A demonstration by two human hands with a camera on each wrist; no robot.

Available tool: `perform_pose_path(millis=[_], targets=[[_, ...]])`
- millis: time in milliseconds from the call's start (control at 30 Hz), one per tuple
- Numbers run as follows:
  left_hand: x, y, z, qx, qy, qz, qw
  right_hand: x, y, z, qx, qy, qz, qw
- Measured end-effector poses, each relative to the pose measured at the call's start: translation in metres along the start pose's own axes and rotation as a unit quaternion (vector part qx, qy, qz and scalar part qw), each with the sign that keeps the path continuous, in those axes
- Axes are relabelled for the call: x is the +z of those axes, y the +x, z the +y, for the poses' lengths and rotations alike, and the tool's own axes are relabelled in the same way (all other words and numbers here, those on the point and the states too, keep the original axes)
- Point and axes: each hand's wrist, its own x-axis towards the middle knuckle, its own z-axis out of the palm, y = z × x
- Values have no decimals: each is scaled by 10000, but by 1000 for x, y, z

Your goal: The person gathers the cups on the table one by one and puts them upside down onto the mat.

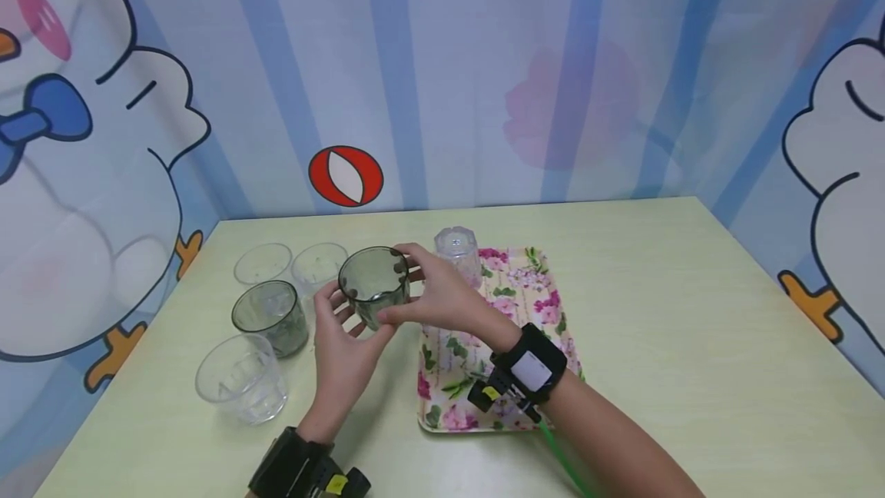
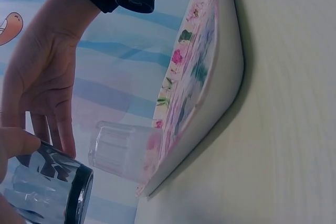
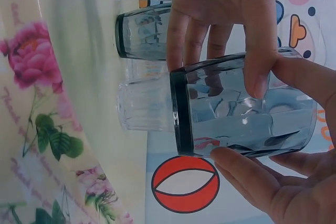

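Both your hands are wrapped on one smoky green tumbler [image 1: 374, 294]: your left hand [image 1: 346, 367] from the left, your right hand [image 1: 445, 294] from the right. The glass looks slick, so holding it from two sides likely stops it slipping. It sits right way up between your hands. Left of your grip stand another smoky green tumbler [image 1: 273, 321] and three clear tumblers [image 1: 252, 386], maybe set there to give your hands room. Right of your grip lies the flowered tray [image 1: 528, 306], with one clear ridged tumbler [image 1: 458, 252] that looks bottom up. Your head view shows all the tumblers. Your right wrist view shows better the held one's thick dark bottom [image 3: 182, 114], up off the table [image 1: 677, 329]. Your left wrist view shows the tray's pale outer side [image 2: 215, 108], hard to see from your head.
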Motion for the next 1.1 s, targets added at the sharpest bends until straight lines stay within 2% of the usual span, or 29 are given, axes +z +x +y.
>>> perform_pose_path(millis=[600,1100], targets=[[14,-3,14,99,118,-214,9997,-21,-16,-1,163,-198,244,9994],[28,-3,21,377,127,-411,9984,-37,-28,6,15,-107,394,9992]])
